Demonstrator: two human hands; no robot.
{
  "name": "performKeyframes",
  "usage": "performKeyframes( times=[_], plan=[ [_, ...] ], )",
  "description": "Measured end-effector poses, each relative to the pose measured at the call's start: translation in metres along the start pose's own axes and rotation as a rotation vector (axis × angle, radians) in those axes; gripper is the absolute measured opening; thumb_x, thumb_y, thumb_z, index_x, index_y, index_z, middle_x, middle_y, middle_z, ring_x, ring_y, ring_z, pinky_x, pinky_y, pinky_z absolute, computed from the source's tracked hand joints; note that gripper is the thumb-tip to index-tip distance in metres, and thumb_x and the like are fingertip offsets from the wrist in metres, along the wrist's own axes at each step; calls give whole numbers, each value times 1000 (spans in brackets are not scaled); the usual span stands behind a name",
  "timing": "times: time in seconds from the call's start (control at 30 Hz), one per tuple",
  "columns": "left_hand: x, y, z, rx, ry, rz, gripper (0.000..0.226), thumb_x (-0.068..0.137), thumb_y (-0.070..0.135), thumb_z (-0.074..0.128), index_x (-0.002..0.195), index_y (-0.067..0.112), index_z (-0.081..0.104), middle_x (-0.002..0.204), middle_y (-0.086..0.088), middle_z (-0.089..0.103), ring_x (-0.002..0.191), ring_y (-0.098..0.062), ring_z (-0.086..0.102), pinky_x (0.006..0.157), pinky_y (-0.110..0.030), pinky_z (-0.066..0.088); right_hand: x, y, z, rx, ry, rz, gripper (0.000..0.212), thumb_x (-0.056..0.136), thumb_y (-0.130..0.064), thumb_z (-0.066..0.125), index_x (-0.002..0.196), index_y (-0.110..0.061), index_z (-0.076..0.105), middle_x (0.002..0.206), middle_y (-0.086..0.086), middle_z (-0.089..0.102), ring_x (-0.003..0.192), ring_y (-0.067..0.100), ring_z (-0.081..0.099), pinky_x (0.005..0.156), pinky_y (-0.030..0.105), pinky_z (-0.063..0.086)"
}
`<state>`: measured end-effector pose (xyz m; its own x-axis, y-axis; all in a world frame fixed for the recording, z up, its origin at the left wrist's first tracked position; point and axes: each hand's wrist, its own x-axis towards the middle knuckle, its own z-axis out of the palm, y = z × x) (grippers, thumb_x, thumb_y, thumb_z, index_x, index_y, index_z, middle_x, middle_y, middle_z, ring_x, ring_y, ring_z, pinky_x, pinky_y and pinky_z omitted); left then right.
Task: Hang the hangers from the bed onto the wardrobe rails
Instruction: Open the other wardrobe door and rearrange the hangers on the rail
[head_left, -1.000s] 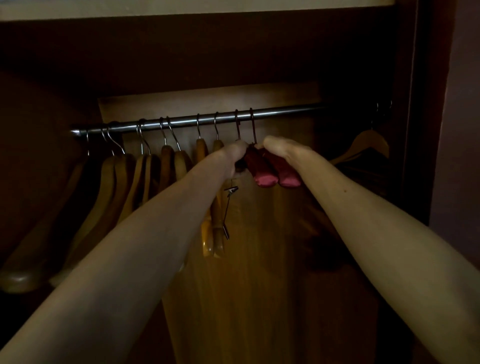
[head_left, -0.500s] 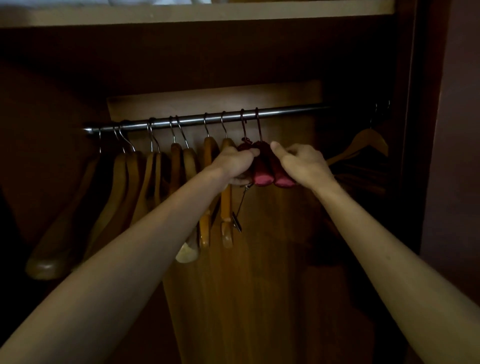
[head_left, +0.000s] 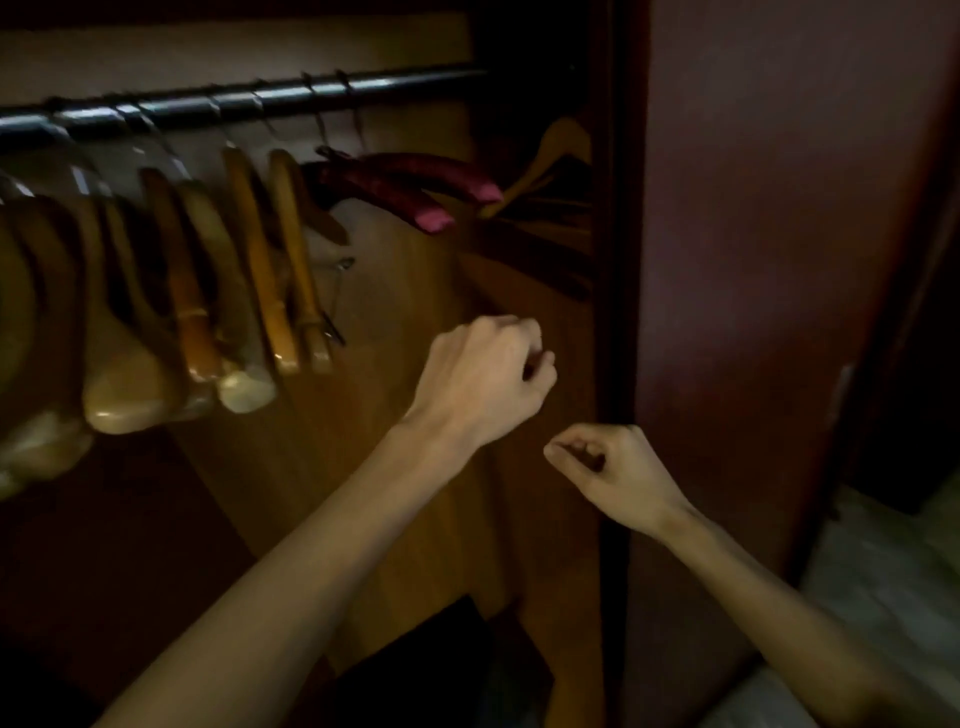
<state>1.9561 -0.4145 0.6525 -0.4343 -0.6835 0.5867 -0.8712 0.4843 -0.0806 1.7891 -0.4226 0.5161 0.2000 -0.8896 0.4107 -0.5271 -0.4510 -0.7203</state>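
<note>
Hands have let go of the red hangers (head_left: 410, 189), which now hang on the rail (head_left: 249, 104) beside the wooden hangers (head_left: 249, 270). Left hand (head_left: 480, 387) and right hand (head_left: 613, 470), well below, are loosely curled and hold nothing. Judging by this, more hangers get fetched next.

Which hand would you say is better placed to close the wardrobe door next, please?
Right, probably: the right hand hangs empty beside the reddish door, while the left hand, also empty, sits further inside, nearer the hangers.
</note>
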Motion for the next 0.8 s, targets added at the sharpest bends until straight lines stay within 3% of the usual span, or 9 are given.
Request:
performKeyframes(
  times=[0.07,0.13,0.23,0.33,0.4,0.57,0.67,0.8],
  plan=[
    [-3,25,26,32,-22,151,23,100,38,50,95,21,65,93,6,64,72,-14,65,62,-32,55,-20,22,-6,-18,4,42,11,96,-31,68,92,-28,78,78,-20,72,70,0,68,65,18,51],
    [-1,51,56,105,-22,277,22,98,34,51,96,18,66,94,3,66,75,-17,67,56,-30,48,-34,42,-15,-46,36,64,27,94,-26,69,70,-36,70,62,-21,65,53,3,59,54,16,41],
    [13,92,93,170,-73,445,16,89,27,61,90,14,70,87,0,68,75,-18,68,50,-28,33,-44,78,-37,-67,115,135,42,87,-30,68,48,-28,52,46,-12,55,40,7,47,45,27,35],
    [41,135,132,175,-95,550,15,86,26,64,90,14,73,88,0,70,79,-17,69,51,-29,32,-46,132,-71,-122,172,204,50,78,-51,58,49,-10,57,43,-2,57,38,13,53,42,42,44],
    [67,166,156,157,-114,573,16,87,25,62,92,15,73,92,0,70,84,-18,69,54,-31,32,-44,171,-99,-168,196,231,52,77,-53,57,50,-9,57,44,-2,57,39,15,54,43,44,46],
    [151,238,219,62,-230,451,21,93,23,54,101,13,70,104,-3,67,91,-24,68,66,-35,40,-32,261,-173,-272,250,344,35,87,-29,67,55,-18,56,49,-7,56,44,10,52,47,34,46],
    [206,276,257,95,-266,437,21,94,23,55,106,13,69,111,-4,67,97,-25,67,70,-34,41,-17,315,-214,-325,247,458,35,89,-32,63,57,-20,56,54,-7,58,51,13,57,50,26,43],
    [273,315,313,167,-310,451,21,95,19,56,110,11,68,116,-5,65,106,-24,64,73,-35,43,14,384,-260,-401,159,595,20,91,-25,57,73,-19,65,72,-1,65,67,20,66,61,32,56]
  ],
)
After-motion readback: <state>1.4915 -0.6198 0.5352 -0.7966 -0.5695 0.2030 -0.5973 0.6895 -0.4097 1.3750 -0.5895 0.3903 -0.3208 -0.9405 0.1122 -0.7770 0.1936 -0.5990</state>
